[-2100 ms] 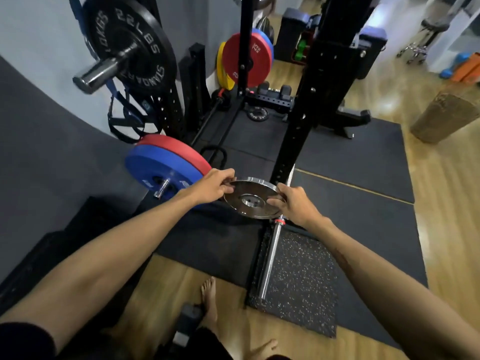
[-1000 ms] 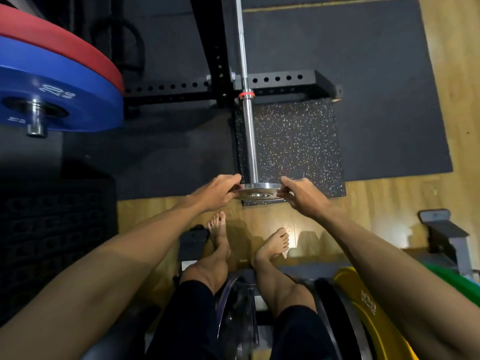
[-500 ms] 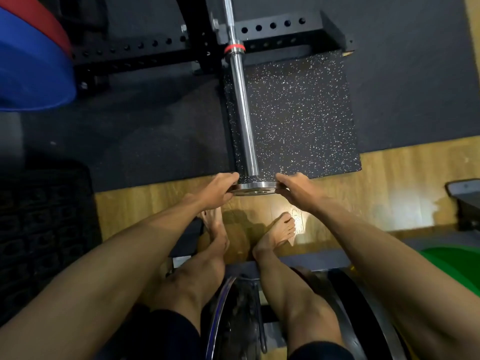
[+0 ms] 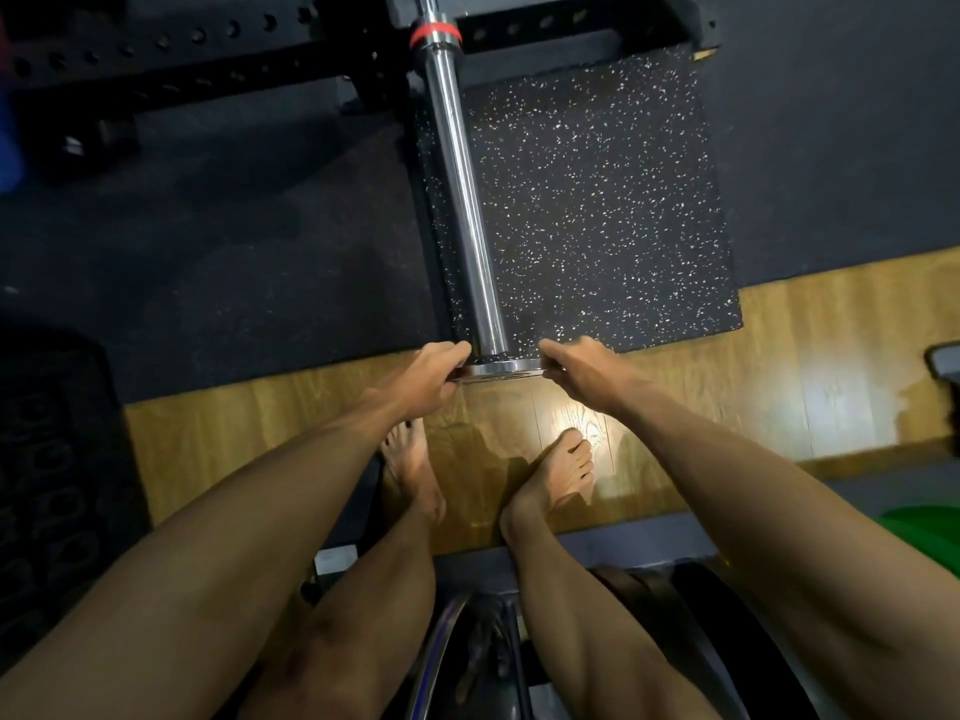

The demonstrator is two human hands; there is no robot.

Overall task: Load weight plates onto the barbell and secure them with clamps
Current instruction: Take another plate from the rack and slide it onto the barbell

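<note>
A small silver weight plate (image 4: 501, 368) stands on edge at the near end of the chrome barbell sleeve (image 4: 462, 189), seen edge-on. My left hand (image 4: 426, 376) grips its left rim and my right hand (image 4: 582, 374) grips its right rim. The sleeve runs away from me to a red-ringed collar (image 4: 434, 32) by the black rack. Whether the sleeve tip sits inside the plate's hole is hidden by the plate's edge.
A speckled rubber mat (image 4: 587, 200) lies under the sleeve on dark flooring. My bare feet (image 4: 561, 470) stand on the wooden floor. Stored plates (image 4: 467, 662) stand behind my legs, with a green plate (image 4: 924, 527) at right and black stacked tiles (image 4: 57, 459) at left.
I carried the plate from chest height down to the sleeve's end and turned it upright. The view has tilted further down, and the blue and red plates have left the frame.
</note>
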